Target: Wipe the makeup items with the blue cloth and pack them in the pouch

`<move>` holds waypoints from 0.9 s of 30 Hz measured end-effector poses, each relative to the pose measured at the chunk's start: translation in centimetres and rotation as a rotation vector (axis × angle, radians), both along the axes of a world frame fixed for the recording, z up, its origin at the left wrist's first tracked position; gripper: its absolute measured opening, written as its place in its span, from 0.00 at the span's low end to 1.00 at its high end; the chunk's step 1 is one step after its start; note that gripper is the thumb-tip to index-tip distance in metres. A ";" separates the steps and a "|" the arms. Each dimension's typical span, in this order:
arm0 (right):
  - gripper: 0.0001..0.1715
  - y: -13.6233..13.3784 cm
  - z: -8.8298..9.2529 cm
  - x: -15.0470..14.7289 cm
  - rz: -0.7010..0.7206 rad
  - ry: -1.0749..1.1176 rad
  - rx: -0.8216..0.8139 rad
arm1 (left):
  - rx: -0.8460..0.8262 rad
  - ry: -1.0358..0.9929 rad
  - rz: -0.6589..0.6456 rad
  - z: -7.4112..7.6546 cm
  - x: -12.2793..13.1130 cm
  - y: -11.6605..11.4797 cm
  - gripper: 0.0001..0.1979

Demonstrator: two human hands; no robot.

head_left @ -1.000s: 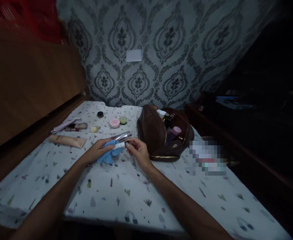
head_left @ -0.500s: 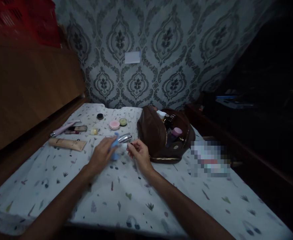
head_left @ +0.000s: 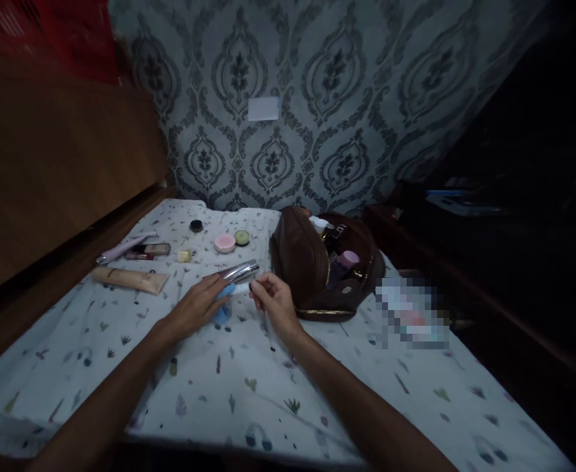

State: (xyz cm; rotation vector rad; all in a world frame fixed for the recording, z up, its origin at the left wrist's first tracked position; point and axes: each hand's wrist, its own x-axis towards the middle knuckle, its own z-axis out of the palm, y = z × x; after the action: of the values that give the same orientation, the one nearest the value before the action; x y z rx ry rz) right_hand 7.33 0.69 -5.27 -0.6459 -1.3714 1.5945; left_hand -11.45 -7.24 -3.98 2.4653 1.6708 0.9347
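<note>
My left hand (head_left: 200,303) is closed on a light blue cloth (head_left: 223,313), pressing it against a small white tube (head_left: 241,288). The fingertips of my right hand (head_left: 274,299) pinch the dark right end of that tube. Just behind both hands lies a shiny silver cosmetic tube (head_left: 242,269), its left part hidden by my left fingers. Right of my right hand stands an open brown bag (head_left: 300,262), with a purple-capped bottle (head_left: 349,259) and other small containers inside.
On the patterned cloth at left lie a beige squeeze tube (head_left: 130,279), a pale pink wand (head_left: 120,249) and a small yellow jar (head_left: 184,255). Further back are a pink round compact (head_left: 225,244), a green-topped tin (head_left: 242,237) and a black lid (head_left: 196,225). A wooden cabinet (head_left: 61,170) borders the left.
My left hand has turned flatter and lower, and the blue cloth has slid down along the white tube. My right hand keeps its pinch in nearly the same place.
</note>
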 end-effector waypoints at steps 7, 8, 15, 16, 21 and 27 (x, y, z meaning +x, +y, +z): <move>0.17 0.7 0.3 0.6 0.071 -0.104 0.201 | -0.154 -0.129 -0.059 0.7 -0.6 0.1 0.21; 0.17 0.8 0.4 0.6 0.083 -0.112 0.215 | -0.174 -0.142 -0.063 0.8 -0.7 0.1 0.21; 0.19 0.8 0.3 0.7 0.008 -0.156 0.251 | -0.169 -0.180 -0.027 1.4 -0.3 -0.1 0.21; 0.21 0.8 0.3 0.8 -0.007 -0.170 0.259 | -0.165 -0.179 -0.023 1.4 -0.2 -0.1 0.20; 0.25 0.4 0.2 0.8 0.001 -0.169 0.206 | -0.162 -0.189 -0.049 1.3 -0.2 0.0 0.19; 0.22 0.4 0.3 0.7 0.085 -0.029 0.158 | -0.248 -0.283 -0.117 1.4 -0.5 0.3 0.20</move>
State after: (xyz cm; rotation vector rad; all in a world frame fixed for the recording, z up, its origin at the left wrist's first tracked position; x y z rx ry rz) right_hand 8.04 1.13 -4.95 -0.5239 -1.5464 1.5295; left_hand -11.94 -6.91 -2.61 2.1305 1.4381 0.9452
